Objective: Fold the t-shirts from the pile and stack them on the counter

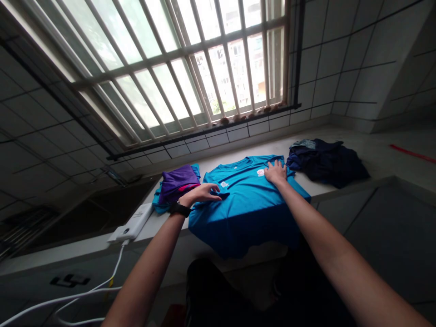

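A bright blue T-shirt [245, 204] lies spread on the counter, its lower part hanging over the front edge. My left hand [200, 193], with a black watch on the wrist, pinches a fold of the shirt's sleeve at its left side. My right hand [275, 172] lies flat with fingers spread on the shirt's upper right, near a small white logo.
A folded pile of purple and blue clothes [177, 184] sits left of the shirt. A heap of dark navy clothes [327, 161] lies to the right. A white power bank [131, 227] with white cables rests by a dark sink [85, 213]. A barred window is behind.
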`<move>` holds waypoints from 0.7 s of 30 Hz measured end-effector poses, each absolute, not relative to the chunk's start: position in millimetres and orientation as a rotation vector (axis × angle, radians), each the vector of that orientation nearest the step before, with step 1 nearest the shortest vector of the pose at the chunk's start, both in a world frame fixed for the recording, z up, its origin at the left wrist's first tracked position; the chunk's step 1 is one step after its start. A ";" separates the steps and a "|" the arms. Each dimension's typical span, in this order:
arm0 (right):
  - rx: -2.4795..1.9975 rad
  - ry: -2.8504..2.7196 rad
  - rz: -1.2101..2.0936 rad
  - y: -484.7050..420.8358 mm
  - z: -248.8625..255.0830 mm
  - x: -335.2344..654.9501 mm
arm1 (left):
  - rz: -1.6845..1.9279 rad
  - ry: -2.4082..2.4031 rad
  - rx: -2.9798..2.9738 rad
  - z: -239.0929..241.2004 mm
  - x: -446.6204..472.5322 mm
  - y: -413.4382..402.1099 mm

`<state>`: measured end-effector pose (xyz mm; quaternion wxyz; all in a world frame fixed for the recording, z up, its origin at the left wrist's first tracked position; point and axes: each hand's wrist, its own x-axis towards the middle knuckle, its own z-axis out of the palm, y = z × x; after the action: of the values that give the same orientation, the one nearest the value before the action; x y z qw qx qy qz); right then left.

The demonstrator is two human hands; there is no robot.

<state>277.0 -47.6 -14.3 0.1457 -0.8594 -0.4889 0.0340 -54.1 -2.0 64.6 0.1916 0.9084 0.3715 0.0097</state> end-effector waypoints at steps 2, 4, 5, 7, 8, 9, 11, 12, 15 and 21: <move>-2.483 -1.405 0.097 -47.7 -14.5 276.5 | -0.014 1.056 2.552 62.0 -51.9 -4.5; -2.484 -1.405 0.097 -48.3 -13.6 275.9 | 0.101 1.279 2.578 60.5 -49.8 -4.3; -2.482 -1.404 0.097 -48.9 -12.8 275.6 | 0.226 1.448 2.590 60.5 -48.7 -3.7; -2.477 -1.400 0.101 -50.2 -10.7 274.9 | 0.524 1.782 2.584 62.3 -46.8 -2.6; -2.477 -1.396 0.103 -50.9 -9.8 274.6 | 0.600 1.883 2.574 63.8 -46.1 -2.2; -2.476 -1.395 0.104 -51.4 -9.0 274.4 | 0.578 1.900 2.568 65.7 -45.7 -1.8; -2.477 -1.399 0.106 -51.7 -8.3 274.4 | 0.293 1.727 2.508 69.4 -45.6 -0.8; -2.476 -1.401 0.106 -51.6 -8.5 274.6 | 0.148 1.604 2.432 70.8 -45.7 -0.1; -2.474 -1.406 0.102 -50.1 -10.8 275.5 | 0.045 1.520 2.302 71.6 -45.1 2.6; -2.468 -1.401 0.095 -47.1 -15.3 276.8 | 0.030 1.914 2.562 56.4 -33.6 3.5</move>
<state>276.8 -47.1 -15.3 0.1506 -0.8593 -0.4877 0.0330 -33.6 3.5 56.4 -0.0282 0.8007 0.5983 0.0095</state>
